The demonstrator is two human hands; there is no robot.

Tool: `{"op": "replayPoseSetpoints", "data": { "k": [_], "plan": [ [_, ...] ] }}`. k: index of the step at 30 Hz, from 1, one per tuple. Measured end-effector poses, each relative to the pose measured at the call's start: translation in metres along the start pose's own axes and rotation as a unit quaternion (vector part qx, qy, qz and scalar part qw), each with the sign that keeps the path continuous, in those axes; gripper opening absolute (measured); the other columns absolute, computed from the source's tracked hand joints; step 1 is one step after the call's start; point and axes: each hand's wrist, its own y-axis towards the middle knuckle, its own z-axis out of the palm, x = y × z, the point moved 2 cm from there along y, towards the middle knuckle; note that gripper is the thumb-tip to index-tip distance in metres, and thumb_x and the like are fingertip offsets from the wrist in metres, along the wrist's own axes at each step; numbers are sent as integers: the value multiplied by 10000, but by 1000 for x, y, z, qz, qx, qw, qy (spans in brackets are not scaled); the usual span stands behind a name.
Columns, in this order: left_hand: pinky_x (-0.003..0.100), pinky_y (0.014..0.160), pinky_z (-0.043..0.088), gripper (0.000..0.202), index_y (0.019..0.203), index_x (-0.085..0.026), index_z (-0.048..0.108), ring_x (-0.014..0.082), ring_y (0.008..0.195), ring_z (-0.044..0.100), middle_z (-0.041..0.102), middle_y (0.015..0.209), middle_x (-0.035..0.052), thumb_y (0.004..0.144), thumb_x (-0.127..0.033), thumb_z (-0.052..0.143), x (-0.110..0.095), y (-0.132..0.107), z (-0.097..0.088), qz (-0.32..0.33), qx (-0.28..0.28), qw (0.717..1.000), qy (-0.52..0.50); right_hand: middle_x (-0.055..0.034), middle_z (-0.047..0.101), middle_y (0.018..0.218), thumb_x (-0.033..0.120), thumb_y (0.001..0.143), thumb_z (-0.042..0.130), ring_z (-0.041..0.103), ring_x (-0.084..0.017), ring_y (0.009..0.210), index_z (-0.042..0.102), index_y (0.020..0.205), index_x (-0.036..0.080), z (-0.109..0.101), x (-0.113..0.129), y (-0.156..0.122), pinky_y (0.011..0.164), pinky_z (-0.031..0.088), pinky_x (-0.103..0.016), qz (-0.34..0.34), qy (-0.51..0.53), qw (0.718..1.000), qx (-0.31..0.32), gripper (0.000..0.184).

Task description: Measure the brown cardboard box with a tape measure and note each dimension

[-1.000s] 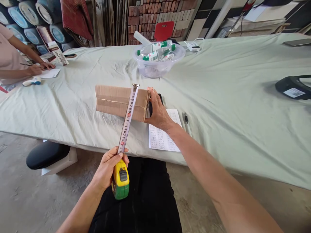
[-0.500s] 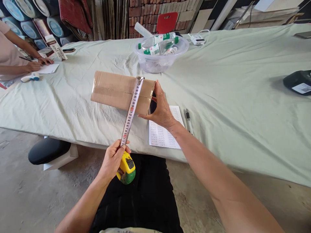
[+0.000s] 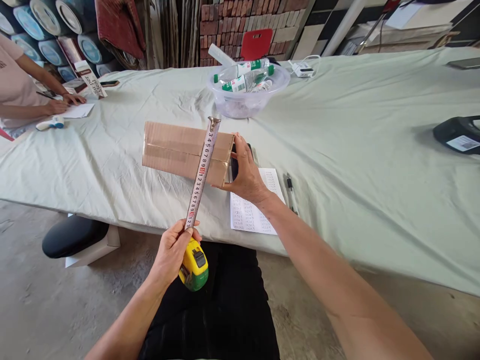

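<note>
My left hand (image 3: 176, 245) pinches the drawn-out blade of a yellow and green tape measure (image 3: 195, 264), whose case hangs just below my fingers. The blade slants up across a brown cardboard box (image 3: 170, 145), and its metal hook stands at the box's far edge. With thumb and fingers spread over the right end, my right hand (image 3: 249, 172) grips the box above the table. A dark object, partly hidden, lies behind my right fingers. Under my right wrist is a sheet of paper (image 3: 247, 215) with handwritten columns, and a pen (image 3: 291, 192) lies to its right.
A clear plastic basin (image 3: 240, 106) of bottles stands beyond the box. A black device (image 3: 459, 134) with a label lies at the right. Far left, another person's hands (image 3: 65, 103) are over paper with a pen. A black-topped stool (image 3: 75, 235) stands below the table's left front edge.
The box's right end has shifted slightly left and down with my right hand, and the tape's hook now sticks up above the box's far edge. The whole view has tilted a little.
</note>
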Motion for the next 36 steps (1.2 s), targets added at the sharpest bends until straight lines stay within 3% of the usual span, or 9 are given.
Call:
{"op": "replayPoseSetpoints", "data": {
  "k": [3,10,18,25,31,34,36],
  "plan": [
    [232,619,482,288,1022,-172,732,152,722,598,668,758,28,836,-392,738,2,-1,0,-4,-9,1000,8,-107,178,1719,611,781,775,124,-363,1612,-5,1646,328,3,2,-3,1239,374,-629,-15,-3,1000,3,1199],
    [238,647,465,266,1038,-177,734,153,737,572,673,788,33,878,-385,689,15,-1,-1,1,-10,999,42,-138,176,1714,706,714,791,139,-394,1604,-70,1642,309,-2,-2,-3,1246,348,-643,5,-24,999,-22,1327],
    [241,646,442,218,1001,-185,747,149,699,552,676,780,23,885,-349,662,15,1,0,16,-20,996,84,-114,145,1724,735,717,765,107,-393,1609,-96,1639,318,-2,-1,-5,1262,316,-643,26,-7,1000,-14,1329],
    [243,657,475,255,1030,-179,750,162,736,593,682,769,36,872,-370,691,9,1,-4,28,-13,998,47,-107,144,1733,806,581,812,233,-393,1574,-43,1647,331,-6,5,1,1131,495,-593,100,68,993,-3,1446],
    [235,608,467,232,969,-180,757,154,670,569,670,750,34,859,-379,709,-17,2,-30,54,2,991,122,-76,510,1567,844,677,709,541,-351,1376,151,1648,335,-10,-1,16,1092,534,-557,193,215,955,72,1229],
    [218,531,431,223,849,-181,768,140,586,542,683,743,45,829,-399,725,-36,3,-54,57,7,974,217,-60,540,1547,850,700,683,550,-341,1374,153,1646,361,-10,-10,19,1138,495,-571,214,260,935,113,1189],
    [212,447,370,247,904,-189,793,121,483,482,692,717,38,794,-404,742,-49,6,-73,40,15,957,288,-83,521,1561,831,686,715,526,-346,1406,67,1656,350,-10,-17,20,1156,477,-579,231,282,923,120,1262]
  ]
}}
